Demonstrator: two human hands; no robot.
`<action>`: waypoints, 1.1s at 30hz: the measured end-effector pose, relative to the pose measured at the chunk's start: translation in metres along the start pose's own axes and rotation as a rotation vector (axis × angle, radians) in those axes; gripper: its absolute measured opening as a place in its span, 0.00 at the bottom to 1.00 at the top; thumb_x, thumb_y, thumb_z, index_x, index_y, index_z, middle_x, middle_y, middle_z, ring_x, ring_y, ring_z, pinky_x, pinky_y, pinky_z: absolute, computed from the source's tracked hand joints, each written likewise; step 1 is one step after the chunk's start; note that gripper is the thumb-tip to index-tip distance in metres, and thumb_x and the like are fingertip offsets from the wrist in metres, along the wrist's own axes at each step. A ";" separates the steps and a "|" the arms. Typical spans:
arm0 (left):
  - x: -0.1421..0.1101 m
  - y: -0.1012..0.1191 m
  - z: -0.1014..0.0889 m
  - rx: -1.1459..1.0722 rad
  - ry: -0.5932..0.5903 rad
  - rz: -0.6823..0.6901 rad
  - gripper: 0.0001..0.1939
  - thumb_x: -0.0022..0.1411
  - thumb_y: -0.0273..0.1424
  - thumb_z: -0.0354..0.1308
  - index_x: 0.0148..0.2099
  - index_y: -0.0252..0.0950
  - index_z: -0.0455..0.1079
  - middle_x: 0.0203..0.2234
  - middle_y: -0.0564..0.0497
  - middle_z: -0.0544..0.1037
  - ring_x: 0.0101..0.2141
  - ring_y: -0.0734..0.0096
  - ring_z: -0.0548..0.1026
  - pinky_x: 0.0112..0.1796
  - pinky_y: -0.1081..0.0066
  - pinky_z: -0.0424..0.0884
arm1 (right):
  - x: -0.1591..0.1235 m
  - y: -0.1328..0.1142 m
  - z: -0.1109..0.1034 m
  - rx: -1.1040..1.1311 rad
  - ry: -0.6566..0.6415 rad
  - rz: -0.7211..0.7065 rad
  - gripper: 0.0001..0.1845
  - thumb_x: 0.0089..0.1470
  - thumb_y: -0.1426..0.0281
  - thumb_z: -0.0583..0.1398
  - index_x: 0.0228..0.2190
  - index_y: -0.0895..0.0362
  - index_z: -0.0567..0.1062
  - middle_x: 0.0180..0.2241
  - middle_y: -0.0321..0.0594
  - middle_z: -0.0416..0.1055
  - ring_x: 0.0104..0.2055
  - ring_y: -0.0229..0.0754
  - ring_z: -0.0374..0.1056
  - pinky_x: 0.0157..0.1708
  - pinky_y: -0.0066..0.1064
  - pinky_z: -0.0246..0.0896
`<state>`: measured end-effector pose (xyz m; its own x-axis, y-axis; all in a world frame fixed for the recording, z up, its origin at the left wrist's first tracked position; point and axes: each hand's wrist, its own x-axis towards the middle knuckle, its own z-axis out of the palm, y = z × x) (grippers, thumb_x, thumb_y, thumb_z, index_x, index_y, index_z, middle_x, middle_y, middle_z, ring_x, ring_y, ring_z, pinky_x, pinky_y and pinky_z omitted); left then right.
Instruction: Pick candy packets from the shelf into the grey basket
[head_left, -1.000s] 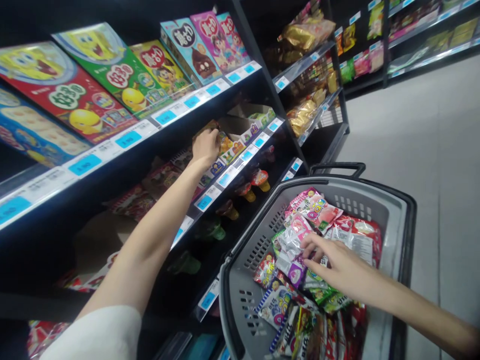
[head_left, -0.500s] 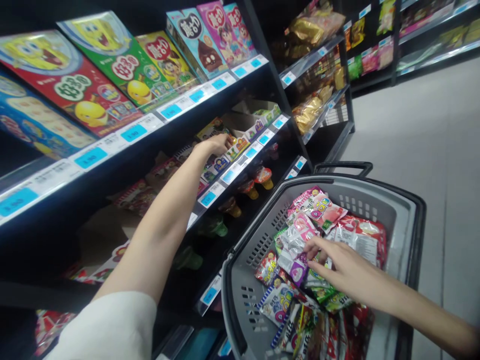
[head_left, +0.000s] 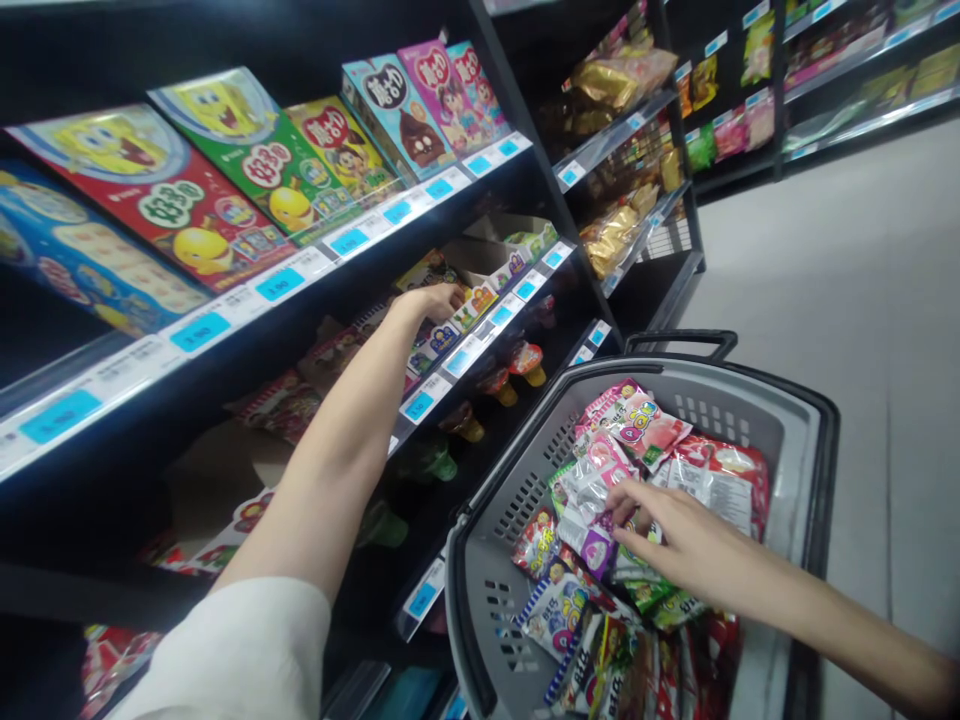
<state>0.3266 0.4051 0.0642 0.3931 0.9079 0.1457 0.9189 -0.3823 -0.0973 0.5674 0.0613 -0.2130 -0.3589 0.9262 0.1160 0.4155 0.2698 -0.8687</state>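
My left hand (head_left: 435, 300) reaches into a cardboard display box (head_left: 480, 297) on the middle shelf. Its fingertips dip behind the box's printed front, so what they touch is hidden. A dark and yellow candy bag (head_left: 429, 270) stands just behind that hand. Over the grey shopping basket (head_left: 791, 440), my right hand (head_left: 660, 520) hangs open, fingers loosely bent and thumb apart, with nothing visible in it. Right by its fingertips lies a purple and white gummy candy bag (head_left: 592, 545). A pink gummy candy bag (head_left: 641, 425) and several other small bags fill the basket.
Colourful snack boxes (head_left: 187, 215) lean along the upper shelf (head_left: 277, 285), which has price tags on its edge. Small jelly cups (head_left: 527, 362) sit below the middle shelf. Gold-wrapped bags (head_left: 615, 230) occupy the rack beyond. Grey floor (head_left: 810, 270) stretches behind the basket.
The view has shifted slightly, so the upper-shelf boxes appear lower and further right. My left hand stays at the display box and my right hand stays over the basket.
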 end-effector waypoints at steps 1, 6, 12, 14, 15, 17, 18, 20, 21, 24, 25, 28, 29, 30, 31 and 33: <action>0.000 0.000 0.000 0.018 -0.023 -0.005 0.16 0.38 0.27 0.67 0.35 0.35 0.78 0.26 0.52 0.82 0.31 0.68 0.78 0.38 0.76 0.74 | 0.000 0.000 0.000 0.000 0.000 0.000 0.11 0.66 0.63 0.55 0.47 0.52 0.71 0.47 0.39 0.74 0.48 0.46 0.69 0.52 0.42 0.62; -0.010 0.003 0.004 0.140 0.063 0.018 0.23 0.50 0.26 0.61 0.51 0.35 0.79 0.44 0.46 0.83 0.45 0.63 0.79 0.48 0.72 0.73 | 0.000 -0.003 -0.003 -0.001 -0.017 -0.005 0.11 0.66 0.63 0.55 0.46 0.53 0.71 0.47 0.40 0.73 0.49 0.45 0.69 0.52 0.42 0.62; -0.020 0.000 0.008 0.194 0.164 -0.042 0.23 0.57 0.25 0.56 0.53 0.34 0.80 0.51 0.42 0.81 0.50 0.55 0.77 0.56 0.64 0.70 | 0.001 0.004 0.001 -0.020 -0.017 -0.037 0.12 0.67 0.62 0.55 0.47 0.52 0.71 0.47 0.39 0.73 0.49 0.46 0.69 0.52 0.42 0.62; -0.022 0.004 0.007 0.184 0.137 -0.093 0.24 0.56 0.24 0.55 0.54 0.35 0.80 0.52 0.43 0.81 0.51 0.54 0.76 0.56 0.62 0.70 | 0.001 0.003 0.000 -0.034 -0.025 -0.024 0.12 0.67 0.61 0.54 0.48 0.52 0.71 0.48 0.39 0.73 0.50 0.47 0.69 0.52 0.43 0.62; -0.023 0.008 0.006 0.180 0.138 -0.118 0.24 0.56 0.24 0.55 0.54 0.35 0.80 0.52 0.43 0.81 0.51 0.53 0.76 0.56 0.61 0.70 | 0.000 0.002 -0.001 -0.048 -0.028 -0.017 0.12 0.67 0.61 0.54 0.48 0.53 0.71 0.48 0.40 0.73 0.51 0.48 0.69 0.53 0.43 0.62; -0.031 0.021 0.002 0.171 0.186 -0.109 0.24 0.57 0.23 0.55 0.54 0.36 0.80 0.51 0.44 0.81 0.51 0.53 0.75 0.55 0.60 0.71 | -0.001 -0.003 -0.003 -0.101 -0.035 -0.007 0.13 0.67 0.63 0.54 0.48 0.54 0.71 0.49 0.42 0.74 0.52 0.49 0.70 0.53 0.43 0.62; -0.037 0.029 0.000 0.171 0.235 -0.070 0.23 0.58 0.24 0.54 0.53 0.36 0.80 0.51 0.45 0.80 0.52 0.54 0.74 0.55 0.59 0.71 | -0.002 -0.006 -0.005 -0.138 -0.040 -0.006 0.13 0.67 0.64 0.54 0.48 0.55 0.72 0.49 0.43 0.74 0.52 0.50 0.70 0.53 0.43 0.63; -0.056 0.050 -0.004 0.189 0.380 0.057 0.19 0.62 0.24 0.51 0.50 0.37 0.79 0.51 0.47 0.79 0.53 0.56 0.71 0.56 0.58 0.69 | -0.003 -0.011 -0.007 -0.227 -0.072 -0.004 0.14 0.68 0.65 0.53 0.49 0.56 0.73 0.49 0.46 0.75 0.51 0.51 0.72 0.51 0.42 0.64; -0.069 0.062 -0.006 0.210 0.459 0.113 0.18 0.65 0.26 0.49 0.48 0.38 0.79 0.51 0.47 0.79 0.54 0.57 0.69 0.55 0.57 0.69 | -0.003 -0.013 -0.008 -0.283 -0.108 0.000 0.14 0.68 0.65 0.53 0.49 0.57 0.73 0.48 0.48 0.75 0.51 0.52 0.73 0.49 0.42 0.64; -0.112 0.100 0.001 0.287 0.617 0.332 0.20 0.73 0.32 0.42 0.45 0.40 0.77 0.49 0.47 0.78 0.54 0.56 0.66 0.56 0.52 0.65 | -0.004 -0.015 -0.007 -0.464 -0.341 0.027 0.16 0.68 0.65 0.54 0.50 0.60 0.74 0.46 0.52 0.76 0.48 0.55 0.75 0.44 0.40 0.65; -0.126 0.113 0.009 0.315 0.630 0.415 0.22 0.75 0.33 0.40 0.43 0.40 0.77 0.49 0.46 0.78 0.54 0.55 0.67 0.55 0.50 0.64 | -0.004 -0.015 -0.007 -0.518 -0.445 0.045 0.17 0.68 0.65 0.56 0.51 0.61 0.74 0.45 0.52 0.76 0.48 0.56 0.75 0.43 0.40 0.66; -0.159 0.149 0.058 0.321 0.436 0.660 0.24 0.75 0.31 0.36 0.44 0.38 0.76 0.47 0.45 0.78 0.52 0.54 0.70 0.51 0.49 0.65 | -0.004 -0.014 -0.004 -0.614 -0.671 0.106 0.18 0.67 0.62 0.58 0.52 0.60 0.75 0.46 0.53 0.77 0.49 0.58 0.76 0.42 0.40 0.66; -0.166 0.159 0.080 0.297 0.345 0.720 0.23 0.75 0.30 0.37 0.46 0.39 0.75 0.47 0.44 0.78 0.52 0.54 0.70 0.51 0.50 0.66 | -0.004 -0.013 -0.004 -0.624 -0.687 0.111 0.19 0.67 0.61 0.57 0.53 0.60 0.75 0.46 0.53 0.77 0.49 0.58 0.76 0.42 0.39 0.66; -0.170 0.167 0.103 0.270 0.273 0.756 0.21 0.74 0.29 0.39 0.49 0.38 0.75 0.48 0.43 0.77 0.53 0.54 0.71 0.50 0.51 0.66 | -0.005 -0.013 -0.004 -0.627 -0.678 0.106 0.20 0.68 0.61 0.57 0.53 0.60 0.75 0.46 0.53 0.77 0.48 0.57 0.76 0.42 0.39 0.66; -0.172 0.173 0.126 0.241 0.221 0.770 0.20 0.74 0.29 0.41 0.51 0.38 0.74 0.49 0.42 0.76 0.53 0.54 0.71 0.50 0.52 0.67 | -0.005 -0.014 -0.004 -0.625 -0.653 0.090 0.20 0.69 0.60 0.56 0.53 0.60 0.74 0.46 0.52 0.77 0.47 0.56 0.76 0.42 0.39 0.66; -0.173 0.180 0.170 0.188 0.161 0.739 0.18 0.72 0.28 0.44 0.56 0.35 0.72 0.52 0.39 0.75 0.54 0.52 0.71 0.49 0.53 0.68 | -0.006 -0.015 -0.004 -0.615 -0.606 0.040 0.19 0.70 0.61 0.54 0.52 0.60 0.74 0.45 0.51 0.77 0.47 0.54 0.76 0.43 0.39 0.66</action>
<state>0.4184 0.2079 -0.1454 0.9143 0.3875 0.1177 0.4016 -0.8297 -0.3876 0.5668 0.0532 -0.1986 -0.6456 0.6849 -0.3379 0.7530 0.4972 -0.4310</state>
